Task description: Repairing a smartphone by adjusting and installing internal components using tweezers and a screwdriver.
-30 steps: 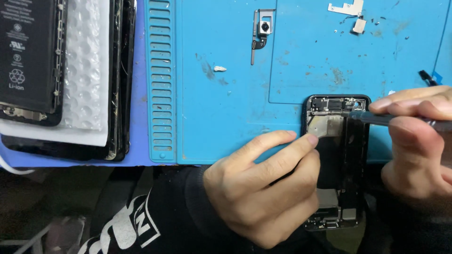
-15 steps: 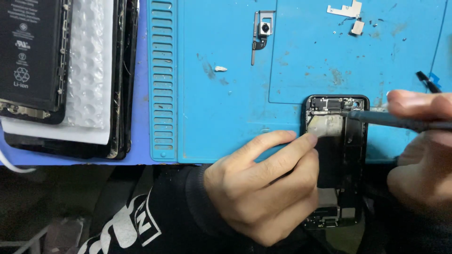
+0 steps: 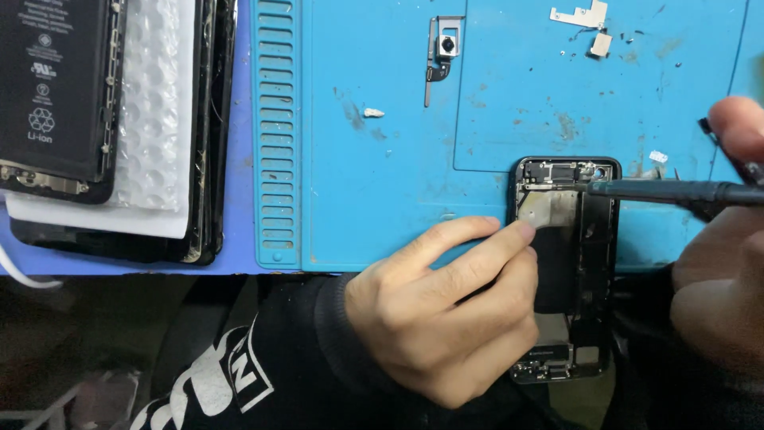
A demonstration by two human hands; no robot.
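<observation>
Blue silicone repair mat (image 3: 382,183) covers the bench, and an opened black phone chassis (image 3: 567,263) lies at its 5 o'clock corner, lower end hanging past the mat's edge. The left hand (image 3: 446,318) rests against the chassis's 9 o'clock side, fingers curled, with the fingertips (image 3: 521,232) pressing on a silvery metal shield inside the upper part of the housing. The right hand (image 3: 720,263) comes in from 3 o'clock, clenched around a slim black screwdriver (image 3: 676,191) that lies nearly level, its tip touching the chassis interior just below the top edge.

At 12 o'clock on the mat sits a small camera module on a metal bracket (image 3: 442,49). Toward 1 o'clock lie flat silver metal brackets (image 3: 585,20) with tiny dark screws scattered just beside them. A small white scrap (image 3: 373,113) lies between the camera module and the left hand. At 10 o'clock, off the mat, a black rectangular battery (image 3: 57,87) rests on white bubble wrap (image 3: 155,103), which lies on a stack of dark phone screens (image 3: 211,159).
</observation>
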